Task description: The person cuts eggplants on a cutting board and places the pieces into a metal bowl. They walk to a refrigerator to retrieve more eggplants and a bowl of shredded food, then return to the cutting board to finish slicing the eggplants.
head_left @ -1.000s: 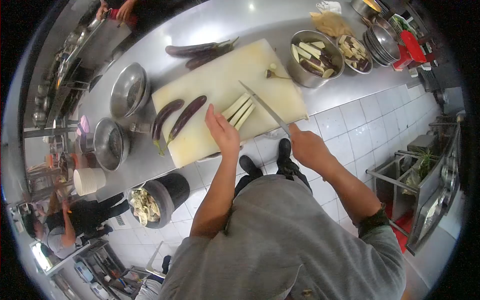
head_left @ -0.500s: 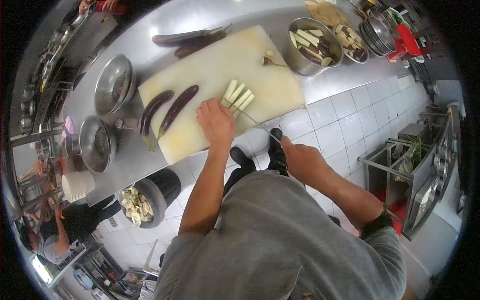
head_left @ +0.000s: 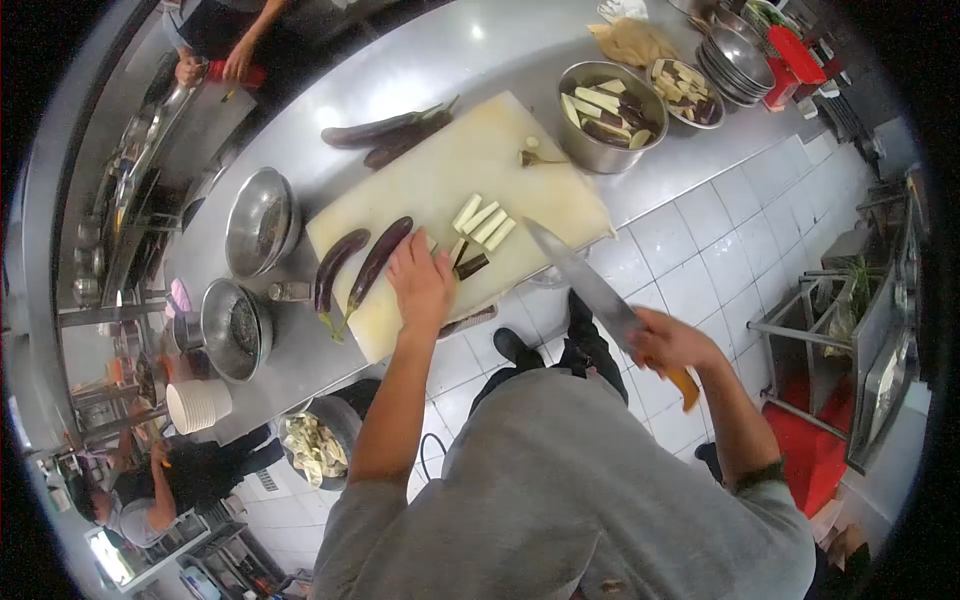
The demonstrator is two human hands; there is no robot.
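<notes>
My right hand (head_left: pixel 665 342) grips the handle of a knife (head_left: pixel 590 285), whose broad blade points up and left, lifted off the cutting board (head_left: pixel 570 205). My left hand (head_left: pixel 420 283) rests over the board with its fingers extended, close beside a whole eggplant (head_left: pixel 378 265); a bit of pale cut piece shows by the fingertips. Right of that hand lie cut eggplant sticks (head_left: pixel 490 228), pale side up, and dark-skinned pieces (head_left: pixel 471 266). Another whole eggplant (head_left: pixel 337 268) is at the board's left. An eggplant stem end (head_left: pixel 538 159) sits near the far right corner.
A metal pot (head_left: pixel 607 157) and a bowl (head_left: pixel 712 117) hold cut eggplant at the back right. More whole eggplants (head_left: pixel 380 130) lie behind the board. Metal bowls (head_left: pixel 290 215) stand left. Below is a scrap bin (head_left: pixel 345 425). Other people (head_left: pixel 130 500) stand at the left and top left.
The knife has come away from the eggplant sticks, moving right and up. My left hand has left the sticks and moved left towards the whole eggplants. The view has shifted slightly.
</notes>
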